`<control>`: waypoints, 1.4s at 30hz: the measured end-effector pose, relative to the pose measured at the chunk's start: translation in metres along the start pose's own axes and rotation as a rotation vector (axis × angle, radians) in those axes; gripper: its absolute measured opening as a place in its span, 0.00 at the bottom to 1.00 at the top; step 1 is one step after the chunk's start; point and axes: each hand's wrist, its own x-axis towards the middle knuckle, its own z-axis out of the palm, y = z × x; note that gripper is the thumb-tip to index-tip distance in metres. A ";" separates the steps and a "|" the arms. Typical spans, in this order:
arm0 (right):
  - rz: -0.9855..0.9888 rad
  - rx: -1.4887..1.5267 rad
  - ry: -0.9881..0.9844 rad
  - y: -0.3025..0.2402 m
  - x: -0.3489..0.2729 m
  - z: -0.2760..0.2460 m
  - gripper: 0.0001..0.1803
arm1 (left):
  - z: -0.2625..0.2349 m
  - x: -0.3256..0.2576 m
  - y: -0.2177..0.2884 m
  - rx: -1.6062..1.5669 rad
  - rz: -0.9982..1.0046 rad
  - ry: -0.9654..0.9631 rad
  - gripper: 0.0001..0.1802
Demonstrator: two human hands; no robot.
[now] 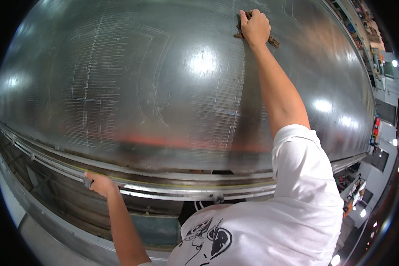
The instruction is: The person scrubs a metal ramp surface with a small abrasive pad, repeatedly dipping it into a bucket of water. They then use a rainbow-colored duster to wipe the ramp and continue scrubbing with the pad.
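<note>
Brown crumpled cloth rag (274, 42) is bunched beneath the right hand (255, 27), whose fingers are curled around it and press it against a broad, shiny silver-grey metal sheet (177, 57). Its ragged ends stick out on both sides of the hand, near the far part of the sheet in view. A darker, smoother-looking band runs across the metal from the rag down toward the body, beside the bare right forearm.

At the near edge, the left hand (101, 184) is at a long silver metal rail (164, 192), its fingertips touching a small grey metal fitting (88, 182); whether they grip it or merely rest there, I cannot tell. A thin yellow strip (146, 183) runs along the rail.

Farther out, fine white scratched lines (86, 84) cover much of the sheet, with bright light reflections and a blurred red streak. Below the rail is a dull green-blue panel (157, 228). A white short-sleeved T-shirt (270, 226) with a black printed drawing fills the lower middle, and bright lamps (395, 63) shine at the right.
</note>
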 end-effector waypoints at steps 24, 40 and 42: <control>-0.112 0.110 -0.291 -0.165 -0.084 -0.002 0.18 | -0.005 -0.001 -0.004 0.078 -0.023 0.013 0.54; 0.388 -0.018 -0.152 -0.026 -0.090 -0.092 0.14 | 0.003 -0.002 -0.003 0.063 0.017 0.011 0.50; 0.278 0.081 -0.294 -0.112 -0.094 -0.081 0.10 | -0.006 -0.021 0.006 0.032 -0.028 -0.002 0.51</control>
